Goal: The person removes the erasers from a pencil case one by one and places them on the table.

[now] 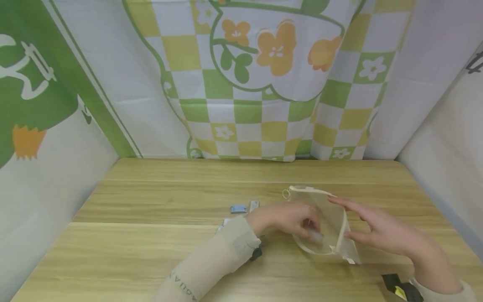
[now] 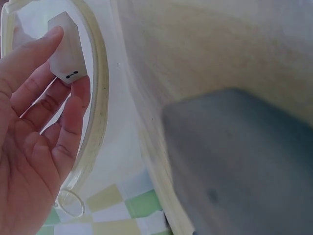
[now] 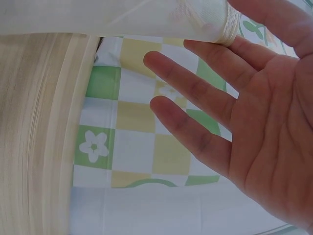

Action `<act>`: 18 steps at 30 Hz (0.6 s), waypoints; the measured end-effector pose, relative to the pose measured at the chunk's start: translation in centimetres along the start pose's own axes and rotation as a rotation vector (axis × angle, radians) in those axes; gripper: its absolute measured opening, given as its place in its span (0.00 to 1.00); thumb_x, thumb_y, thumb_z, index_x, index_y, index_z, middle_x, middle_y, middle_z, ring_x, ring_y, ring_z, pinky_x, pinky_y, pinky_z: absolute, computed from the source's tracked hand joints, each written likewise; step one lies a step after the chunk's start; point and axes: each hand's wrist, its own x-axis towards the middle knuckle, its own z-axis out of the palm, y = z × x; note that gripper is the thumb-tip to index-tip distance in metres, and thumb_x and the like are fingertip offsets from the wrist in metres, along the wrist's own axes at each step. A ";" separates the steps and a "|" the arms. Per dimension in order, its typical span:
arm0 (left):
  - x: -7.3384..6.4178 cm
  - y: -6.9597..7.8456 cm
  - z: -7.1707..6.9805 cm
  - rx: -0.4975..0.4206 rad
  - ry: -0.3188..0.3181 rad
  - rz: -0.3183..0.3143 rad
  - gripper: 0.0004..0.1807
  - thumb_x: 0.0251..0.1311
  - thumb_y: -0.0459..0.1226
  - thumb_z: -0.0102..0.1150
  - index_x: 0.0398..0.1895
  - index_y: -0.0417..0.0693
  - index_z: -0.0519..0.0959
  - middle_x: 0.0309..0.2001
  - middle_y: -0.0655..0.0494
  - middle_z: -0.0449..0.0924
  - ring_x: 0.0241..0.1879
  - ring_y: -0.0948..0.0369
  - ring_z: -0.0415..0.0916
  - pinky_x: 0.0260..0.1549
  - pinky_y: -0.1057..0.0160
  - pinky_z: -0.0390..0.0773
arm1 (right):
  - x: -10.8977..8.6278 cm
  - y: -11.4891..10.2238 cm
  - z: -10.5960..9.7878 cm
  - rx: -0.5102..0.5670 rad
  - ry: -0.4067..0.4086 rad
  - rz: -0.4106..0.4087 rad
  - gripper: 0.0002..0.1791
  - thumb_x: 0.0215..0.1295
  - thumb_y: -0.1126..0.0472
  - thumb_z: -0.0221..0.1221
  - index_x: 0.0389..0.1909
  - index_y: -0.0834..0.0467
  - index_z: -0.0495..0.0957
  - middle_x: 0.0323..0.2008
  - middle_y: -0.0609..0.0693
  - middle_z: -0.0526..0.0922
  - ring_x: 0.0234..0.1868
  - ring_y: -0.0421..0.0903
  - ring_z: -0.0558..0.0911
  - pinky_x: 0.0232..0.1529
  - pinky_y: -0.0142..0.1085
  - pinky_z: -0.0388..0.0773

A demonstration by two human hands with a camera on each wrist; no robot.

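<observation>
My left hand (image 1: 296, 218) reaches into the mouth of a translucent zip pouch (image 1: 328, 209) with cream trim. Thumb and fingers pinch a small white faceted block (image 2: 68, 51) marked with two black dots joined by a line. In the left wrist view, the pouch's trim (image 2: 100, 98) curves around these fingers. At the opposite side of the opening, my right hand (image 1: 381, 230) holds the rim, thumb and index finger spread along it. The right wrist view shows the other fingers (image 3: 195, 129) stretched out, with the pouch edge (image 3: 230, 24) by the thumb.
Left of the pouch, a small blue piece (image 1: 238, 209) and a pale piece (image 1: 254, 205) lie on the wooden table (image 1: 151, 247). Another pale piece (image 1: 225, 222) is partly hidden by my left sleeve. Patterned curtains (image 1: 264, 121) hang behind the table. A ring pull (image 1: 286, 193) hangs from the pouch's zip.
</observation>
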 end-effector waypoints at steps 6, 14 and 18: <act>-0.8 0.0 0.0 0.020 0.026 -0.014 0.14 0.60 0.38 0.66 0.48 0.46 0.84 0.44 0.58 0.84 0.40 0.70 0.73 0.42 0.81 0.69 | 0.0 0.1 0.1 -0.009 -0.002 0.006 0.43 0.62 0.53 0.67 0.76 0.44 0.58 0.68 0.50 0.74 0.60 0.48 0.79 0.52 0.40 0.81; -1.7 0.3 0.2 0.059 0.024 -0.013 0.13 0.60 0.38 0.66 0.48 0.47 0.84 0.44 0.59 0.83 0.39 0.71 0.74 0.41 0.82 0.69 | 0.0 0.1 0.2 -0.009 -0.006 0.007 0.43 0.62 0.53 0.67 0.76 0.45 0.58 0.67 0.50 0.74 0.59 0.48 0.79 0.51 0.40 0.81; -2.2 0.4 0.4 0.070 0.027 -0.009 0.14 0.60 0.39 0.67 0.48 0.47 0.84 0.45 0.58 0.83 0.39 0.71 0.74 0.41 0.83 0.69 | 0.0 0.0 0.1 -0.006 -0.012 0.016 0.43 0.62 0.52 0.67 0.76 0.45 0.58 0.67 0.51 0.74 0.59 0.50 0.79 0.52 0.41 0.81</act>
